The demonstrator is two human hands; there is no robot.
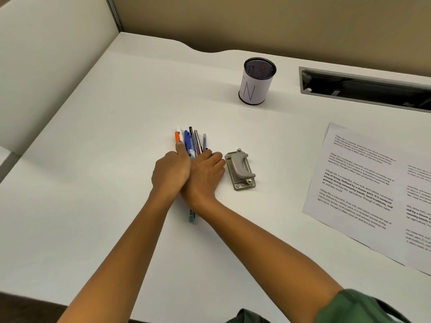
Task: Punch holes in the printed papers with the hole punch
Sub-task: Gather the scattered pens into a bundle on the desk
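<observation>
A grey metal hole punch [240, 170] lies on the white desk [112, 141], just right of my hands. Printed papers [359, 183] lie at the right side, running off the frame edge. A bundle of several pens [192, 140] lies in the middle of the desk. My left hand [171, 172] and my right hand [205, 176] are pressed together over the pens, fingers curled round the bundle from both sides. The pen tips stick out beyond my fingers, and one blue end [192, 216] shows below my wrists.
A black mesh pen cup [255, 83] with a white paper label stands at the back. A grey cable slot [363, 89] is cut into the desk at the back right. Partition walls close the left and back sides.
</observation>
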